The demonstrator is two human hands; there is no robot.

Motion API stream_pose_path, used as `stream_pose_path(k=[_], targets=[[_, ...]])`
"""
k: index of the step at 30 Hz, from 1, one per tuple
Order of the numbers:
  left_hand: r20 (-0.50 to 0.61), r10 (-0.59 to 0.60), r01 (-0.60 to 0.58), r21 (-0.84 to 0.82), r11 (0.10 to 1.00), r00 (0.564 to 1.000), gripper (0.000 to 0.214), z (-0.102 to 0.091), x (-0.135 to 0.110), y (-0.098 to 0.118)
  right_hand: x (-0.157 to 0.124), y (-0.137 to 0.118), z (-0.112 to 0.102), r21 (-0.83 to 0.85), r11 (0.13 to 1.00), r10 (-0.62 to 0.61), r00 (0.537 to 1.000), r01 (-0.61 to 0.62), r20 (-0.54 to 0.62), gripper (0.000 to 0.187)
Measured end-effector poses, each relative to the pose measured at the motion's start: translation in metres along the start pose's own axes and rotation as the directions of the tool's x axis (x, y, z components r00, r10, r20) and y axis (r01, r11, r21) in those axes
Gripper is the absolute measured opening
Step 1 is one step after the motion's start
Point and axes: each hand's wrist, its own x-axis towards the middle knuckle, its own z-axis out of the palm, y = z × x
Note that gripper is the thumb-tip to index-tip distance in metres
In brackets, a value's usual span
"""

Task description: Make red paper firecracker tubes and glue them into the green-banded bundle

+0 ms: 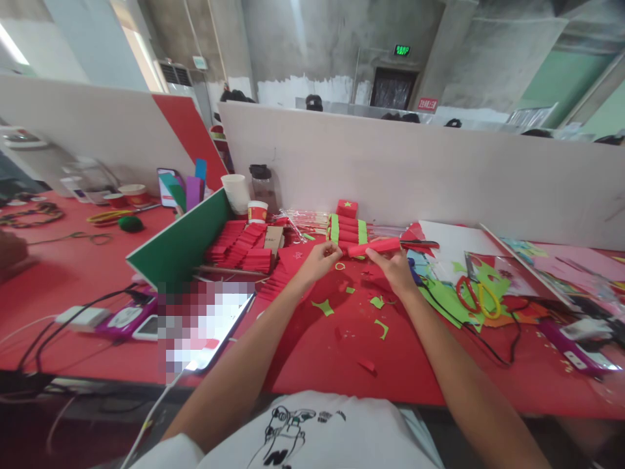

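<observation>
A long red paper piece (375, 248), which looks rolled or folded, is held above the red table. Its right part lies in my right hand (394, 266), whose fingers are closed around it. A slender dark tool (418, 244) sticks out to the right from the same grip; its kind is not clear. My left hand (323, 258) pinches at the left end of the red paper, and what sits between its fingertips is too small to name. Green paper scraps (323, 307) and red scraps (366, 365) lie below my hands. Behind them stands a bundle of red paper tubes with green bands (347, 229).
Stacked folded red paper (239, 246) lies left, beside a green board (183, 241). A lit tablet (215, 326) rests near the front edge. Red-and-yellow scissors (481, 299) lie on green paper at right. A white partition (415, 166) rises behind, with a bottle (263, 189) before it.
</observation>
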Motion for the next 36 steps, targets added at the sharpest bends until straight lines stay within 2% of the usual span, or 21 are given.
stream_pose_path(k=[7,18,24,27,31,36], targets=[[0.018,0.022,-0.023,0.052,0.998,1.0,0.019,0.001,0.001,-0.004,-0.002,-0.003,0.004,-0.043,0.998,-0.055,0.998,0.056,0.025,0.026],[0.041,0.02,-0.022,0.056,0.998,0.999,0.017,0.002,0.001,-0.005,-0.002,0.003,0.007,-0.028,0.999,-0.041,0.997,0.043,0.069,0.032],[0.052,0.03,-0.032,0.039,0.999,0.998,0.014,0.002,-0.001,0.0,-0.001,0.008,0.008,0.012,1.0,0.001,1.0,-0.002,0.023,0.032],[0.054,0.023,-0.024,0.025,0.999,0.998,0.016,0.001,-0.002,0.002,-0.002,0.009,0.009,0.088,0.993,0.075,0.997,-0.076,0.016,0.033],[0.05,0.006,-0.005,-0.033,0.999,0.999,0.018,-0.001,-0.001,0.002,-0.001,0.008,0.008,0.336,0.913,0.234,0.972,-0.232,0.037,0.035],[0.026,0.023,-0.019,-0.124,0.992,0.999,0.02,0.0,-0.001,0.003,0.004,0.009,0.001,0.609,0.7,0.381,0.916,-0.373,0.124,0.032]])
